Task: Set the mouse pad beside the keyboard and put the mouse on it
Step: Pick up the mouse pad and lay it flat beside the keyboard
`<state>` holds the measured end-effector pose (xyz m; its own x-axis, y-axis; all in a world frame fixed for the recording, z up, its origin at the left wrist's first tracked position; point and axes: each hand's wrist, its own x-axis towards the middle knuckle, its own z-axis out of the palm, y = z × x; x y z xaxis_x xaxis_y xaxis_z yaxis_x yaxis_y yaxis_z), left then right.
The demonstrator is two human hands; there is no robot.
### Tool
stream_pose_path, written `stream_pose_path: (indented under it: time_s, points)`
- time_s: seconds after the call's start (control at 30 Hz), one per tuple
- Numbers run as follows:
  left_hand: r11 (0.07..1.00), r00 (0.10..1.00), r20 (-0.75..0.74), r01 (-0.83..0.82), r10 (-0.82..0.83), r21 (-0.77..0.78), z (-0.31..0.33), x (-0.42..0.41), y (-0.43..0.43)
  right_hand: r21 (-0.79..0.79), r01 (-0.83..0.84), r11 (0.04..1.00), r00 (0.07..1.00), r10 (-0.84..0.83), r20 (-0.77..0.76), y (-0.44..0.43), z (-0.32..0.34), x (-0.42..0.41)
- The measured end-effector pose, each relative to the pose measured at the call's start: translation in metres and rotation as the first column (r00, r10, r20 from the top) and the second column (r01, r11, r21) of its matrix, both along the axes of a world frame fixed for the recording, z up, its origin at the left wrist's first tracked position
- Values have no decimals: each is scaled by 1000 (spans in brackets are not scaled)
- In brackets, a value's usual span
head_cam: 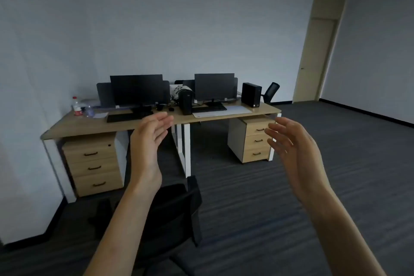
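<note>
A long wooden desk (74,126) stands across the room, some way off. On its right half a pale mouse pad (237,110) lies flat, with a black keyboard (209,108) on its far left part. A second black keyboard (124,117) sits on the left half. A small black mouse (171,109) rests near the middle of the desk. My left hand (149,139) and my right hand (293,148) are raised in front of me, palms facing each other, fingers apart, holding nothing and well short of the desk.
Two dark monitors (136,89) (214,86), two black computer towers (251,94) (186,102) and bottles (77,106) are on the desk. Drawer units (94,166) (255,140) stand beneath it. A black office chair (174,215) is right below my arms. A door (318,51) is at the right.
</note>
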<state>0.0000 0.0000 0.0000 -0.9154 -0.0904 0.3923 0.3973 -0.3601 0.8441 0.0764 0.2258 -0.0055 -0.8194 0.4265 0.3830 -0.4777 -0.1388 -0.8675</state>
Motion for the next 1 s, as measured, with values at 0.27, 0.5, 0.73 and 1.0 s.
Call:
stream_pose_path:
  time_s: [0.27,0.5,0.73,1.0]
  points:
    - [1000,999,51,-8,8,10,-3,-158,91,-11,10,1000,999,-9,44,90,-9,-171]
    - [995,996,24,-86,85,49,-9,-319,178,18,-106,994,994,106,5,175,-14,-352]
    - [984,984,54,-173,171,41,-12,-467,248,7,-196,981,980,196,13,239,-11,-521]
    - [963,958,117,-268,262,37,-32,-629,292,-6,-230,973,971,230,67,277,-34,-703]
